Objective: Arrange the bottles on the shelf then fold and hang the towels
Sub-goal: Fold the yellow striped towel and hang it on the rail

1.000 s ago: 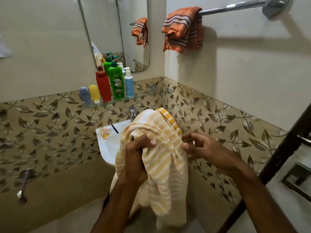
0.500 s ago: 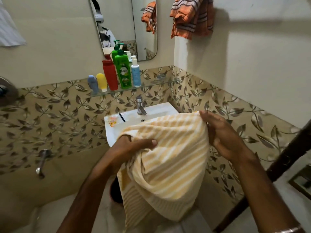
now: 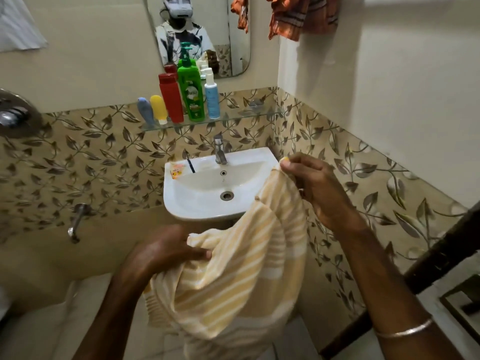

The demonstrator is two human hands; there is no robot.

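Yellow-and-white striped towel (image 3: pixel 233 276) held up in front of the white washbasin (image 3: pixel 207 188), slung between two hands and sagging down past the basin's front rim, covering its lower right edge. Right hand (image 3: pixel 314 188) raised beside the basin's right corner, pinching one towel corner between thumb and fingertips. Left hand (image 3: pixel 166 253) lower, below the basin, fingers curled round a bunched edge of the cloth. Thin metal bangle (image 3: pixel 405 331) on the right wrist.

Behind the basin, one chrome tap (image 3: pixel 219 149); above it a glass shelf (image 3: pixel 249 115) carrying five bottles in a row: blue tube (image 3: pixel 145 110), yellow tube (image 3: pixel 159 109), red bottle (image 3: pixel 171 97), green pump bottle (image 3: pixel 191 87), white spray bottle (image 3: pixel 211 97). All five upright, close together on the shelf's left half.

One orange striped towel (image 3: pixel 301 16) hanging at the top of the right wall, well apart from the yellow one. Mirror (image 3: pixel 239 48) above the shelf. One wall spout (image 3: pixel 76 222) left of the basin.
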